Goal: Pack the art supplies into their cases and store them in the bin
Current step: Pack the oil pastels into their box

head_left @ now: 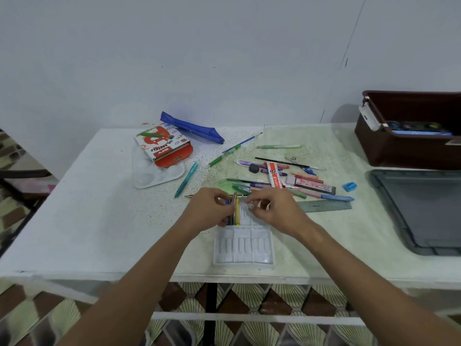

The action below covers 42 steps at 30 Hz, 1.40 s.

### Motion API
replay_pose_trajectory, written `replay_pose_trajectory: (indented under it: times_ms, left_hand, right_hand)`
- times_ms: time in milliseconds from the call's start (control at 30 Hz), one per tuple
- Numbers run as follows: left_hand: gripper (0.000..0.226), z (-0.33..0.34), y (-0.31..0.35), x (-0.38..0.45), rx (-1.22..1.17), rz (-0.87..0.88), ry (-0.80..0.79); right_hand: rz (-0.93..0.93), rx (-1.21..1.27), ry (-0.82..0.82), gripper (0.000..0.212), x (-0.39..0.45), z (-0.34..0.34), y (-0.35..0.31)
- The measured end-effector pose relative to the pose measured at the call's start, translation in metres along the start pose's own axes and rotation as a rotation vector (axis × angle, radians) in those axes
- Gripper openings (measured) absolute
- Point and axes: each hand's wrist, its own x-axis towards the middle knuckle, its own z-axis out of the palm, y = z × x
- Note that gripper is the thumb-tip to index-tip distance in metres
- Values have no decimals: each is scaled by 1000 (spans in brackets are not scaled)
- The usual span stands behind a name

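Against a pale wall, a speckled desk (pixel 104 221) carries a white pastel tray (pixel 243 248). The left hand (pixel 207 212) and right hand (pixel 273 212) each pinch crayons (pixel 237 213) at the tray's far end. Loose pens (pixel 274 181) lie just beyond both grips, the brown bin (pixel 399 148) far right.

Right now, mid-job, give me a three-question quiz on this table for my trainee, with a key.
1. True or false: the oil pastels box lies inside the brown bin.
2. Multiple choice: where is the blue pouch? A) at the back of the table near the wall B) in the bin C) under the white pastel tray
3. Fill in: both hands, left hand and right hand, work at the far end of the white pastel ____.

Key: 1 false, it rests on the clear palette on the table. 2 A. 3 tray, where a yellow pastel already sits.
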Motion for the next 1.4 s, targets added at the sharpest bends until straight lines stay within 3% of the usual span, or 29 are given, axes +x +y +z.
replay_pose_trajectory:
  times_ms: [167,467,667,900,1133,1400]
  left_hand:
    - [14,9,0,-3,-54,-19,-43]
    - [13,21,-1,-3,15,40,-19]
    - [12,18,-2,-2,-4,33,1]
    - [7,19,-5,3,89,90,-32]
    - [23,10,-9,13,326,229,-118]
    - [35,11,-6,23,488,306,-182]
  right_hand:
    - [-90,-132,3,23,-11,13,-1]
    - [-69,-247,-27,23,-16,19,-2]
    - [24,-196,172,26,-21,20,-1]
    - [94,-203,-64,30,-17,18,-2]
    - [128,-133,-82,24,-11,1,-2]
    - [164,-159,-101,37,-13,8,-2]
